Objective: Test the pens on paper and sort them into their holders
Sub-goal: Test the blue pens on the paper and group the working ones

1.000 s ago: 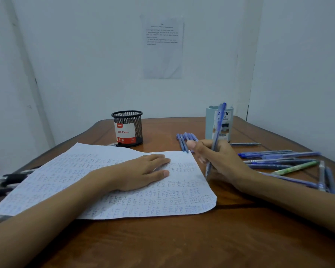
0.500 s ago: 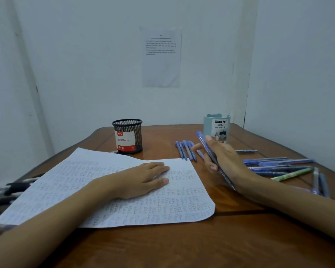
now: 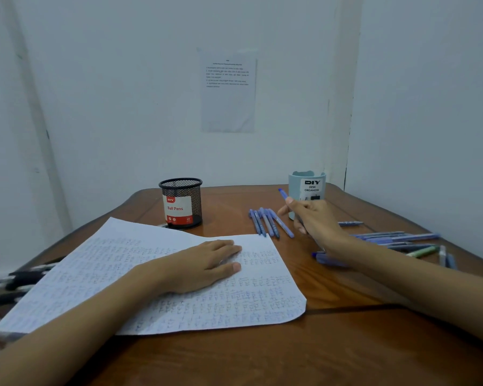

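So the big brown wooden counter point(image 3: 262, 358) looks the same as a second ago, and the white lined sheet of paper point(image 3: 123, 268) covered in blue scribbles hasn't budged. The left hand point(image 3: 207, 263) is still flat on it, fingers straight, pinning it down.

What changed: the right hand point(image 3: 315, 221) was scribbling at the sheet's right edge. Now it's off the paper and up toward the far right corner, fingers curled round the slim blue plastic pen point(image 3: 282, 193), which is tilted with its end poking out past the thumb. I'd say the test is done and this one's getting sorted.

The pale blue plastic desk organizer point(image 3: 308, 181) sits just behind that hand. The black mesh cup with the red "Ball Pens" label point(image 3: 182, 201) is well off to the left, past the paper's far edge.

Between the two holders lies a row of blue pens point(image 3: 265, 222), right under the hand's path, easy to knock. There's a pile of loose pens point(image 3: 396, 236) along the right edge and some dark pens point(image 3: 20, 277) at the left edge.
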Motion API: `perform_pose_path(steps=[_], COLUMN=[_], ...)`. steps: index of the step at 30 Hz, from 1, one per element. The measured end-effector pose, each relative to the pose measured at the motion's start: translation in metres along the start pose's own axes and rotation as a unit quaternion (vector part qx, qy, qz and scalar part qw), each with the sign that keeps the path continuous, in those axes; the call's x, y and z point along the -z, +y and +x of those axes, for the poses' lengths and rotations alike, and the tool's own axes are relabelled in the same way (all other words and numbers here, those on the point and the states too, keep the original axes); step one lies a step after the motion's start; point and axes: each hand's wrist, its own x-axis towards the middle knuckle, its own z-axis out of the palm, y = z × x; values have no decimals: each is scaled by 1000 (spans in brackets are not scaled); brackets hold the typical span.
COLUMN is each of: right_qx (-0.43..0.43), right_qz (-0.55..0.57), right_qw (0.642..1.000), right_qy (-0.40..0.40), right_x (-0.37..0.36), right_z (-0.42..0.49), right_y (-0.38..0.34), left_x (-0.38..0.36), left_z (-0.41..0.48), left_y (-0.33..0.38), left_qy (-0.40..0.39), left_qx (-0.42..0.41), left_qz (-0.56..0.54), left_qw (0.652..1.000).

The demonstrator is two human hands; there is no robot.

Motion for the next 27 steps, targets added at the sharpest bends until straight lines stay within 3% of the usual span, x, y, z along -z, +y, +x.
perform_pose_path(steps=[3,8,14,17,22,27], right_qx=[-35,-50,-12,7,60,96], right_qz=[-100,-341,-466,-504,-497,-499], right_qw=[994,929,880,860,863,851], right_qy=[-34,-134,-90,-79,-74,-130], right_x=[-3,-28,-45,-46,-32,19], right_z=[22,63,79,78,73,41], right_y=[-1,5,13,17,11,-4], left_x=[0,0,2,1,1,0], left_z=[0,-2,-3,-2,-1,0], left_y=[0,1,2,0,-1,-2], left_qy=[2,2,1,1,-4,-1], left_qx=[0,-1,-4,-7,-6,-6], left_qz=[0,2,2,1,2,3], left_qw=[1000,1000,1000,1000,1000,1000])
